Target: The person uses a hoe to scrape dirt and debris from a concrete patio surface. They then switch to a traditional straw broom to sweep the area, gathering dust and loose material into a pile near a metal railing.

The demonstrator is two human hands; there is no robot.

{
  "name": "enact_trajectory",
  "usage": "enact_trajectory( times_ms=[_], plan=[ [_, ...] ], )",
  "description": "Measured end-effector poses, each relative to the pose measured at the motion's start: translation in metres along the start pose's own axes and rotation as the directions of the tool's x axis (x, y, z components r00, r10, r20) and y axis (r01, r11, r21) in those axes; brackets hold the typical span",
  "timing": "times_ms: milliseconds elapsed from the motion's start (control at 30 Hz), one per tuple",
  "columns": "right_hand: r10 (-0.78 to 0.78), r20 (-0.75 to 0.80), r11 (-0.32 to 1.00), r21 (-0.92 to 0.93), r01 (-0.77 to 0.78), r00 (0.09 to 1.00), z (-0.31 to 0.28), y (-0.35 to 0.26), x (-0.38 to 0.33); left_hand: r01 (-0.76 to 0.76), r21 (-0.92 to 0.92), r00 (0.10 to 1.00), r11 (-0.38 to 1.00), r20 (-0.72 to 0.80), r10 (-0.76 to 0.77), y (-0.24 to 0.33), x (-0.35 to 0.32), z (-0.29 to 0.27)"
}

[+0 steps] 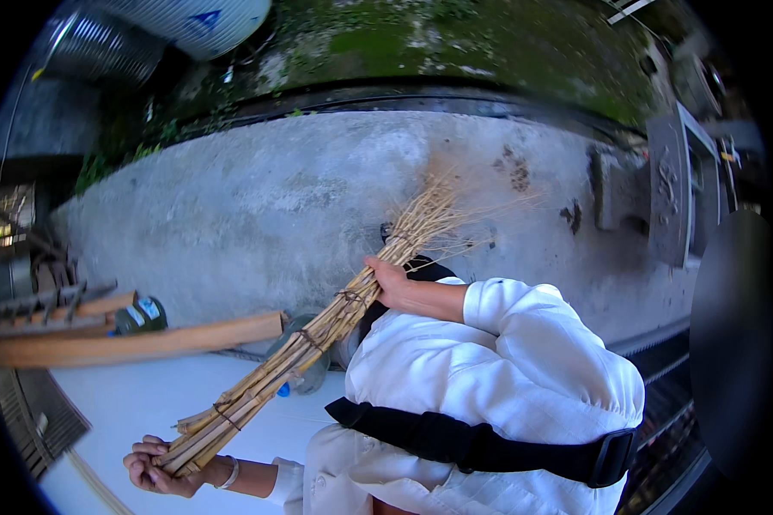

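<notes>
The bundle (319, 330), to the upper left of the strap (481, 442), is probably light, stiff and brittle, and is best gripped along its tied length, its butt enclosed by the left hand (165, 468), its neck by the right hand (392, 283).

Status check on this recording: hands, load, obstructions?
Left hand: gripping the thick end. Right hand: closed nearer the bristly end. Tied stalk bundle: slanted, bristles fanned. Translucent container: partly behind bundle; contact unclear.
</notes>
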State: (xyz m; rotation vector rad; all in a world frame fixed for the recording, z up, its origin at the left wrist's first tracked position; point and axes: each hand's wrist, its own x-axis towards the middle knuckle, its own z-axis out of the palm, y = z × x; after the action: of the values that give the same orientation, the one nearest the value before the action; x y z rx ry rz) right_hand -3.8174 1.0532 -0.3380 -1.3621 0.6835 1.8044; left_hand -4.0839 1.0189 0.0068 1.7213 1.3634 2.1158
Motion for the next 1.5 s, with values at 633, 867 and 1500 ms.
enact_trajectory(
  times_ms=[633, 867, 1500],
  plan=[
    [-0.376, -0.158, 0.713, 0.58, 0.394, 0.913, -0.009, -0.103, 0.073, -0.061, -0.43, 0.801, 0.901, 0.517, 0.301, -0.123, 0.036, 0.201],
    [-0.476, -0.382, 0.597, 0.522, 0.609, 0.793, 0.051, -0.13, 0.037, -0.013, -0.463, 0.845, 0.886, 0.469, 0.257, -0.149, 0.09, 0.162],
    [-0.425, -0.536, 0.486, 0.545, 0.683, 0.73, -0.018, -0.128, 0.017, 0.065, -0.445, 0.771, 0.893, 0.591, 0.238, -0.133, 0.052, 0.191]
  ],
)
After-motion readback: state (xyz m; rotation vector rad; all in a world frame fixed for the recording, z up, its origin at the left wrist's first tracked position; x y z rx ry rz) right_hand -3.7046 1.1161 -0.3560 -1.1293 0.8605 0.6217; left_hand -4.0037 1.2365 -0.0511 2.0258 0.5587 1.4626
